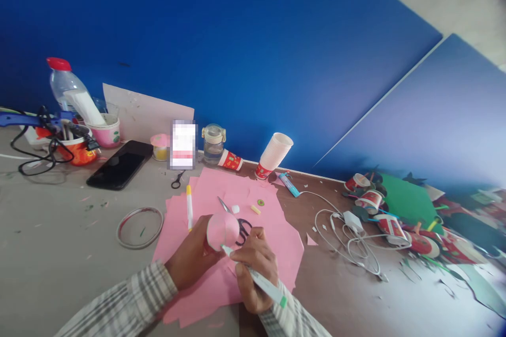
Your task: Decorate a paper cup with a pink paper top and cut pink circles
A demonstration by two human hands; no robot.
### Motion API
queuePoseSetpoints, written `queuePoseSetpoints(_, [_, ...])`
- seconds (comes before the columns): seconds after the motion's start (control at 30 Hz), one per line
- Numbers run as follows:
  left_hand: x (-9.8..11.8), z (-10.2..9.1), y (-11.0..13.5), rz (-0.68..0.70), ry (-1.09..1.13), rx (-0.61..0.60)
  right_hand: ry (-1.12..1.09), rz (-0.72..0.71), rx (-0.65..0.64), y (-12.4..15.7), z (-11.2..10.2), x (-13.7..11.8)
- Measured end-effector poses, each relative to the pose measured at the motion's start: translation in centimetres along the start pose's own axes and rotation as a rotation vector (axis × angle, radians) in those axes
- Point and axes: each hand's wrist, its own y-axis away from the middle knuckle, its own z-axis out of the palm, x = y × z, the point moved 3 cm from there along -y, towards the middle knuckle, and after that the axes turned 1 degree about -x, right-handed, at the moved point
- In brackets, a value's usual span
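Observation:
My left hand [195, 247] is wrapped round a small cup [223, 230] faced with pink paper, its round pink end turned up towards me. A green line runs along part of its edge. My right hand [256, 268] grips a white marker [263, 283] with a green end, its tip touching or very near the lower edge of the pink end. Beneath both hands lie pink paper sheets [272, 237]. Scissors [243, 231] rest on the paper just behind the cup, their blades partly hidden. A yellow-capped marker [190, 208] lies to the left.
A silver ring [139, 227] and a black phone [120, 165] are on the left. Stacked paper cups [274, 152] and a lidded jar [213, 145] stand by the blue wall. Rightwards lie a white cable with an adapter [353, 221] and several decorated cups [369, 201].

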Motion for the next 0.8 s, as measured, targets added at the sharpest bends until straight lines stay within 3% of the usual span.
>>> queuePoseSetpoints(0.47, [0.41, -0.07, -0.04, 0.057, -0.022, 0.003, 0.056, -0.02, -0.076, -0.52, 0.19, -0.32])
queuePoseSetpoints(0.8, [-0.32, -0.02, -0.04, 0.004, 0.004, -0.003, 0.028, 0.014, -0.009, -0.64, -0.2, -0.11])
